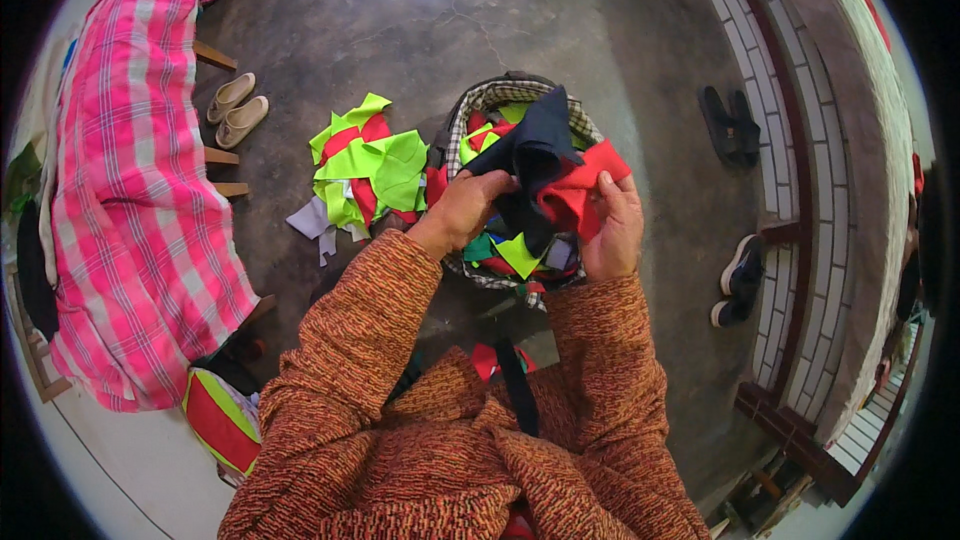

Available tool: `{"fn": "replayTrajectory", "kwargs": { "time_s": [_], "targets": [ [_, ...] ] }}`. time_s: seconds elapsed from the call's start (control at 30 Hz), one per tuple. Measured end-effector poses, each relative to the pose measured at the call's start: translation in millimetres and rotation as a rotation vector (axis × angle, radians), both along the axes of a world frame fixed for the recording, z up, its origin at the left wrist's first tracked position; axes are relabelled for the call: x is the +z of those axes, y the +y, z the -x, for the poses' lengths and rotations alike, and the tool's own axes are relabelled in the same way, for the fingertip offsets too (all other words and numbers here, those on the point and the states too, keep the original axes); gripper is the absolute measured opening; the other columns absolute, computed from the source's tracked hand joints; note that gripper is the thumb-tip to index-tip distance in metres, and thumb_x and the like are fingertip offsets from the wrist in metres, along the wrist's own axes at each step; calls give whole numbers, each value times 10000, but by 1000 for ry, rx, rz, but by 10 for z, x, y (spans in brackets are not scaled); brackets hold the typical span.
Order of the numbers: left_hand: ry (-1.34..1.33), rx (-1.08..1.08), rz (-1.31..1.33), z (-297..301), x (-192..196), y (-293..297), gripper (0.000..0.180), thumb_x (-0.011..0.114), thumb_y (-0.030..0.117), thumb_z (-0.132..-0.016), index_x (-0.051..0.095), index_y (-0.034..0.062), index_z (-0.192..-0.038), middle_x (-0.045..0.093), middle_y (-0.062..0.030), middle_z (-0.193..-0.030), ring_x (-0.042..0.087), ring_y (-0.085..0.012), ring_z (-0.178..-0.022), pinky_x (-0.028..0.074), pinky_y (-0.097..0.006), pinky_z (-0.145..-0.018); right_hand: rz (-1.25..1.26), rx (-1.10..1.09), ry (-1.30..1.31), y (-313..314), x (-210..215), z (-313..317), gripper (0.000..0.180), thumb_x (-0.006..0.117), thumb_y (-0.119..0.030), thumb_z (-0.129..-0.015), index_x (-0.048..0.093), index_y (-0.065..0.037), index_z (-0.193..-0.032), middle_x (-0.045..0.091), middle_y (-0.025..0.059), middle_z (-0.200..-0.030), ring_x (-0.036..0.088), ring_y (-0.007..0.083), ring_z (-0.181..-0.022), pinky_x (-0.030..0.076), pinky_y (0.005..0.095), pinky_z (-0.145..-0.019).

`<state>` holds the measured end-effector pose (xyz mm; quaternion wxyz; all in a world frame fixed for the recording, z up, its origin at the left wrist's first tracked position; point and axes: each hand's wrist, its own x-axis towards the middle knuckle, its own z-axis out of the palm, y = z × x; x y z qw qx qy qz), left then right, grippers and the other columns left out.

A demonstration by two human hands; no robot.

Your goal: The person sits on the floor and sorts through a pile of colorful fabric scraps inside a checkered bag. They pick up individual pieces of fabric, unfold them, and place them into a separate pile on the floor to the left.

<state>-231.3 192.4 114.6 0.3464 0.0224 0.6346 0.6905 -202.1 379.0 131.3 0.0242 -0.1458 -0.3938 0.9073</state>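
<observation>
My left hand [465, 208] is closed on a dark navy fabric scrap [545, 135], which stands up in folds above a round basket. Pinched between the thumb and fingers of my right hand [613, 225] is a red fabric scrap [580, 188] that touches the navy one. Beneath both hands is the basket with a black-and-white checked cloth lining [578, 120]. Inside it lie neon yellow, red, green and grey scraps, partly hidden by my hands and the cloth. A pile of neon yellow and red scraps [395, 168] rests on the floor left of the basket.
Grey scraps [312, 222] lie beside the pile. At left, a pink plaid cloth [140, 190] covers wooden-legged furniture, with beige shoes [240, 120] next to it. Black slippers [730, 127] and dark shoes [742, 278] stand along the brick-patterned edge at right. More scraps [487, 360] lie near my lap.
</observation>
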Motion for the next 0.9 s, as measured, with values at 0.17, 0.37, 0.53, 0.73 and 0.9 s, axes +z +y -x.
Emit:
{"fn": "replayTrajectory", "kwargs": {
  "time_s": [0.17,0.37,0.53,0.73,0.9],
  "targets": [
    [-67,249,-4,9,-133,-34,277,500,208,-881,646,6,-1003,666,-95,-830,624,-150,-724,503,-286,-656,-27,-139,-14,51,-93,-2,237,437,-90,-949,511,2,-1155,609,147,-1073,598,225,-988,484,353,-883],
    [-124,328,-18,25,46,73,281,544,186,-880,623,-17,-1059,658,-73,-884,588,-109,-878,478,-246,-747,53,-51,-92,26,-96,-2,285,496,-152,-935,488,-21,-1188,595,126,-1088,585,217,-995,473,343,-892],
    [-88,399,-277,-42,92,217,352,595,73,-851,538,-42,-1178,628,-84,-1041,629,-157,-865,527,-273,-771,-239,92,-12,-204,-13,-2,486,637,-91,-818,430,-29,-1253,544,94,-1176,548,198,-1069,440,333,-933],
    [-41,410,-287,-4,135,148,376,568,34,-849,515,-25,-1217,602,-91,-1102,588,-171,-990,493,-291,-861,-244,-17,-69,-228,129,-28,516,594,116,-734,487,-14,-1222,577,92,-1162,554,181,-1066,434,312,-943],
    [-113,590,-504,161,121,-74,356,547,-19,-840,529,-9,-1196,600,-108,-1129,590,-232,-1020,480,-363,-913,-196,-324,-76,14,92,19,338,558,-70,-886,515,-14,-1216,603,131,-1123,619,229,-962,526,357,-834]
  ]
}}
